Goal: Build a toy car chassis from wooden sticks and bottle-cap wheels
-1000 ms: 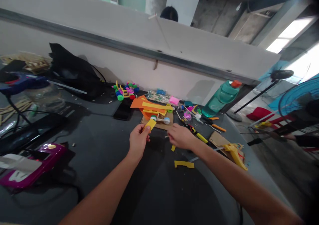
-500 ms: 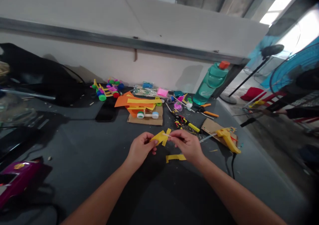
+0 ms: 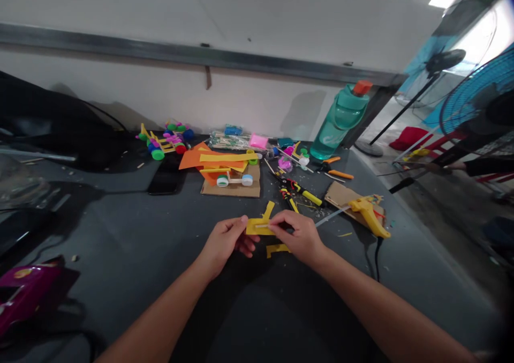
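Observation:
My left hand (image 3: 223, 241) pinches the left end of a cut yellow paper piece (image 3: 252, 229) between thumb and fingers, a little above the dark table. An arm of the paper sticks up at its top right. A short pale stick (image 3: 262, 226) lies across the face of the paper, with its right end in the fingertips of my right hand (image 3: 297, 235). Those fingers hide part of the paper's right side. Just below, another yellow paper strip (image 3: 276, 249) rests on the tabletop, partly behind my right hand.
To the right, a yellow glue gun (image 3: 371, 221) lies on cardboard, its cord trailing forward. Yellow-handled pliers (image 3: 307, 194), orange-handled cutters (image 3: 340, 174) and a teal bottle (image 3: 335, 125) stand behind. A small wheeled model (image 3: 235, 180) sits on cardboard (image 3: 249, 190). A black phone (image 3: 164, 180) lies left.
The yellow paper has turned from a slant to nearly level. My right hand has brought the pale stick further left over the paper. The camera view has shifted slightly.

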A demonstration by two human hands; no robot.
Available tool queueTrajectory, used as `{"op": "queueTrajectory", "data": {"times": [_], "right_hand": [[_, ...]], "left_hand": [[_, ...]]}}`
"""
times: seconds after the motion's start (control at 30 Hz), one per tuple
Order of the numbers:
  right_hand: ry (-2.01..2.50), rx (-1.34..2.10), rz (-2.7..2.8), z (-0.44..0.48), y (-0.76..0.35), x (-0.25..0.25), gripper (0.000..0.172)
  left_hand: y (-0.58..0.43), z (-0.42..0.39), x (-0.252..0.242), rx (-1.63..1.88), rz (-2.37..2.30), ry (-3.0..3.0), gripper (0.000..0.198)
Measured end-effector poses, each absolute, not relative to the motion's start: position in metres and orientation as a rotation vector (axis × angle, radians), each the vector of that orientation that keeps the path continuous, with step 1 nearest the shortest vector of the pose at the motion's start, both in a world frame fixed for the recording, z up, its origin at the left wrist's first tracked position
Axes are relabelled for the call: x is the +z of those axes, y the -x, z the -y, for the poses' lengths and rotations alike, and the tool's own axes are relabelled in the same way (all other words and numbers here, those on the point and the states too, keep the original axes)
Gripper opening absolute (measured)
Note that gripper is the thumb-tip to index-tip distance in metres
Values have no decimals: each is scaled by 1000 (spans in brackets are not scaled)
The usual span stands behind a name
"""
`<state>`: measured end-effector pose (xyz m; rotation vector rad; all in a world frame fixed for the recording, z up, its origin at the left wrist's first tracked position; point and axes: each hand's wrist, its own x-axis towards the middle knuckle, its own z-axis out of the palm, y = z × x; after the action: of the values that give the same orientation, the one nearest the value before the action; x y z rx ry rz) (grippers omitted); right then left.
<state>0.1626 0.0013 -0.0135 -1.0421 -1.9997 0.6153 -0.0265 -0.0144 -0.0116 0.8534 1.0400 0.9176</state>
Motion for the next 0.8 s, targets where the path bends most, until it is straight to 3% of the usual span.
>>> {"op": "queueTrajectory", "data": {"times": [0.23,0.6,0.8], "right_hand": [[971,591,1998,0,-161,-12,8],[972,640,1978,4,-154,-12,9],[1073,877,1838,5,-152,-15,7]], "left_hand": [[27,13,-14,835,-1035,-855,29],[25,17,-12,832,-964,-848,29],[25,16,-14,831,-1008,-822,23]]}}
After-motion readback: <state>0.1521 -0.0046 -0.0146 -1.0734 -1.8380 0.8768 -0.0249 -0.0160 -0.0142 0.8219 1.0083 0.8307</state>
